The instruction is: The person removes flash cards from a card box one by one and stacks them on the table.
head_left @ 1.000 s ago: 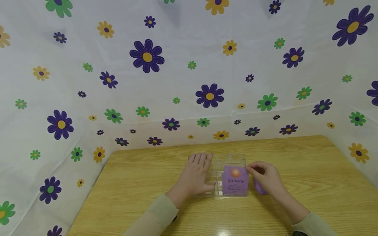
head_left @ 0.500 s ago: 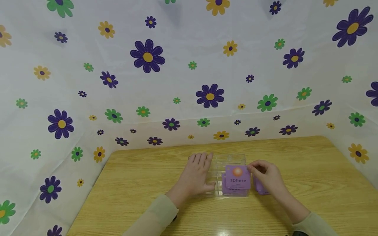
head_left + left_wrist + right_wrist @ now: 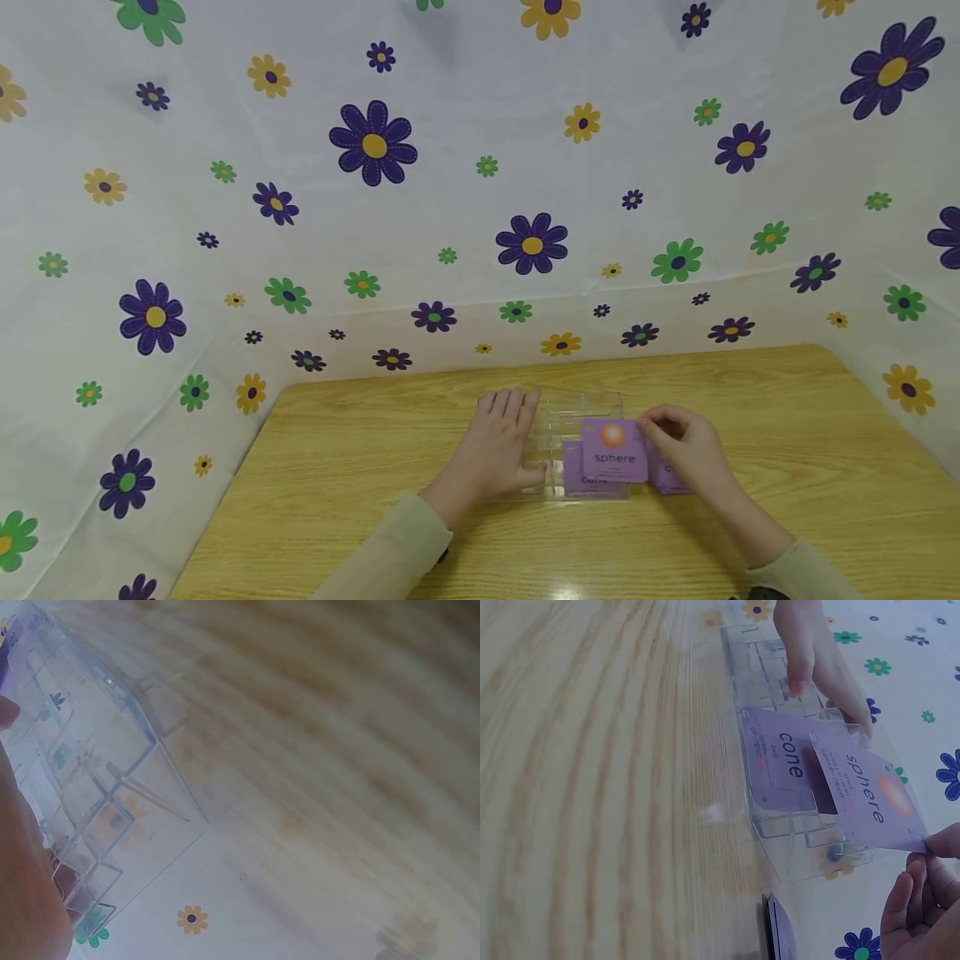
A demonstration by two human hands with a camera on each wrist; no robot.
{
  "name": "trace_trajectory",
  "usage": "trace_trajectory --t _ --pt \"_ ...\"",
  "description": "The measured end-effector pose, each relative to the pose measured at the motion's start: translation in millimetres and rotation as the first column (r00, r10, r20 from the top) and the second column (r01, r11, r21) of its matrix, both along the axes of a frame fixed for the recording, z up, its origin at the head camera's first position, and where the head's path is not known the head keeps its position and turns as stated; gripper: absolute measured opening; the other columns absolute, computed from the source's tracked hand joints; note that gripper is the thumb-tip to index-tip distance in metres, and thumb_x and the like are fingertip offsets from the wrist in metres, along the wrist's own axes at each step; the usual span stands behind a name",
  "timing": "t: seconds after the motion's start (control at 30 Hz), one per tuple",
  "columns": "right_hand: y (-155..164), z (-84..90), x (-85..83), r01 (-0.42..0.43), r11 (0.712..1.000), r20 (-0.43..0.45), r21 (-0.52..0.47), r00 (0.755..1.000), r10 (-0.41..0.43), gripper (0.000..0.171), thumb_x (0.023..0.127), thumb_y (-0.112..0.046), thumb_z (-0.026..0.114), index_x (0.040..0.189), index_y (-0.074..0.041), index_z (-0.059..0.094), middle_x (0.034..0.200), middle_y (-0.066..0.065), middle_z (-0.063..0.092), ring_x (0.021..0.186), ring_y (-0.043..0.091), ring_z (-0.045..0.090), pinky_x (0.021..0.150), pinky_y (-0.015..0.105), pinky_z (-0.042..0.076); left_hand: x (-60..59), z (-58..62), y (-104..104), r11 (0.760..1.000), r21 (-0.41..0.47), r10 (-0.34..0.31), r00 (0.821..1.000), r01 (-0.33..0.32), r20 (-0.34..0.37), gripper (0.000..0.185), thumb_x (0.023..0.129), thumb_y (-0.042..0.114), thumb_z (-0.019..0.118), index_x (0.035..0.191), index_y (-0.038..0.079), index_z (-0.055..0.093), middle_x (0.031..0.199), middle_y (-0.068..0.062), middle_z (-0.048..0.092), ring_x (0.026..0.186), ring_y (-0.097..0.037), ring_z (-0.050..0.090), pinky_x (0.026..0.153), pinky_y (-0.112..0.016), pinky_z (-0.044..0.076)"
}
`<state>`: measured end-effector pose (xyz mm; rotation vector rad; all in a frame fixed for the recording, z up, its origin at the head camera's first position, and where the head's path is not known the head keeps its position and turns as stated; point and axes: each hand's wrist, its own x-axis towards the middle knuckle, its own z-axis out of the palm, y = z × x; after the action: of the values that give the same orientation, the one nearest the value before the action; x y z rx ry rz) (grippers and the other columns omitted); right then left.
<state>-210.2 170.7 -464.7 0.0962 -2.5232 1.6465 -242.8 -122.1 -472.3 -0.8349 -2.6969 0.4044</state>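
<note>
the right hand (image 3: 686, 454) pinches the purple "sphere" card (image 3: 614, 451) by its right edge, tilted above the clear plastic box (image 3: 558, 417), over the "cone" card (image 3: 787, 761); the left hand (image 3: 498, 446) lies flat, fingers together, on the box's left.

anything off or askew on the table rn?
Nothing damaged or spilled. The sphere card sits tilted, half out of the clear plastic case, pinched by the right hand over the cone card. The left hand rests flat on the case. More purple cards lie beside it.
</note>
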Motion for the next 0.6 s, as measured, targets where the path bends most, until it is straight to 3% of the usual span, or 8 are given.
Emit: trace_trajectory --t 0.6 --pt "8.9 4.2 -1.4 0.032 0.999 0.027 -0.008 0.999 -0.031 0.02 0.102 -0.01 0.068 0.11 0.008 0.072 0.104 0.012 0.074 0.084 -0.004 0.059 0.078 0.014 0.052 -0.4 -1.3 -1.0 1.0 0.009 -0.005 1.0 0.005 0.0 0.107 0.088 0.075 0.054 0.166 0.007 0.028 0.149 -0.009 0.052 0.134 -0.025 0.051 0.118 -0.044 0.042"
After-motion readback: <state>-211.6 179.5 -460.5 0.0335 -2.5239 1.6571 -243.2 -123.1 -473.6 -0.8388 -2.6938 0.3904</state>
